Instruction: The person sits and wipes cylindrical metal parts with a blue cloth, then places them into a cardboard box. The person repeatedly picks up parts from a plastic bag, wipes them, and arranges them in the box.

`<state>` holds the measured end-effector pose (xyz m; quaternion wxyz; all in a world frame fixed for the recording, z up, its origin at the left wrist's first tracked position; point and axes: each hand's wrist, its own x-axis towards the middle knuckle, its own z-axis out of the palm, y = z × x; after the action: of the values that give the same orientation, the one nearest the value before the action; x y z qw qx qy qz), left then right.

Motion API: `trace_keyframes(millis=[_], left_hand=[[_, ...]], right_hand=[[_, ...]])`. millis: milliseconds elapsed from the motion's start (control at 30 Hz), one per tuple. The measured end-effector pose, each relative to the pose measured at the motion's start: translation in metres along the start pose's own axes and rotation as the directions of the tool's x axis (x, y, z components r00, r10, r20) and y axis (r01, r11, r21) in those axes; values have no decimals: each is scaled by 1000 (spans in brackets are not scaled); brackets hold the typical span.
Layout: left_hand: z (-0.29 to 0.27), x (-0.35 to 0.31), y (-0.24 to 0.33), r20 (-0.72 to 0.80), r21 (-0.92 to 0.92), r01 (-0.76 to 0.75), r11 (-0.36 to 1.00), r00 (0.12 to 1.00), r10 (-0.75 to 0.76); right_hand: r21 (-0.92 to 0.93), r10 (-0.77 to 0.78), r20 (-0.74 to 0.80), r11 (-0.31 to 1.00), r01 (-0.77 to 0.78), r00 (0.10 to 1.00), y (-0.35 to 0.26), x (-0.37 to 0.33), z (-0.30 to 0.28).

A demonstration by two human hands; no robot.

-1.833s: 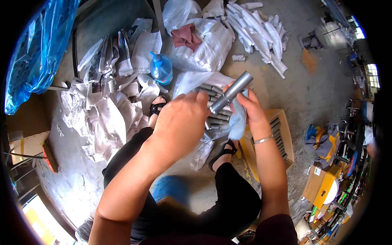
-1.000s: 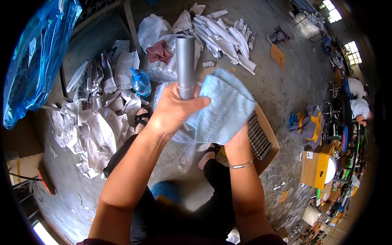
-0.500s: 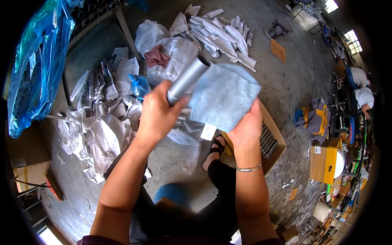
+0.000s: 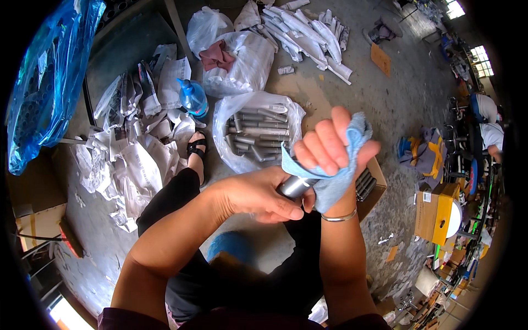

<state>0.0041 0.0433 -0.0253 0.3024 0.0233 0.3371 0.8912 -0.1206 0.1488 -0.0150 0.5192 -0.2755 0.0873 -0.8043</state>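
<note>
My left hand [image 4: 257, 193] grips one end of a silver-grey metal tube [image 4: 296, 187], fingers wrapped round it. My right hand [image 4: 329, 144] is closed on a light blue cloth [image 4: 333, 190], which is folded round the tube's other end and hides it. Both hands are close together over my right leg. Just beyond them lies an open clear plastic bag [image 4: 219, 122] with several similar tubes [image 4: 258, 132] inside. Partly behind my right wrist stands a cardboard box [image 4: 375, 197] holding more dark grey tubes [image 4: 363, 184].
Crumpled paper [image 4: 132, 176] covers the floor at left, beside a blue spray bottle [image 4: 192, 99]. A white plastic bag [image 4: 242, 60] bears a reddish cloth [image 4: 216, 56]. Paper-wrapped rolls [image 4: 302, 36] lie far off. At right are a cardboard carton [image 4: 432, 214] and another person [image 4: 489, 124].
My right hand has closed the spread cloth round the tube. The tube has moved down and right with my left hand, and the bag of tubes now shows.
</note>
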Motion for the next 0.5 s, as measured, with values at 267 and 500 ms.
trace_keyframes(millis=[267,500], left_hand=[[-4,14,-13,-501,476,-35,879,811,303],[-24,14,-26,-424,718,-41,695,767,482]], right_hand=[[-377,-107,-532,918,-122,840,13,15,11],[-613,-278,-614,758,-224,739,9,20,28]])
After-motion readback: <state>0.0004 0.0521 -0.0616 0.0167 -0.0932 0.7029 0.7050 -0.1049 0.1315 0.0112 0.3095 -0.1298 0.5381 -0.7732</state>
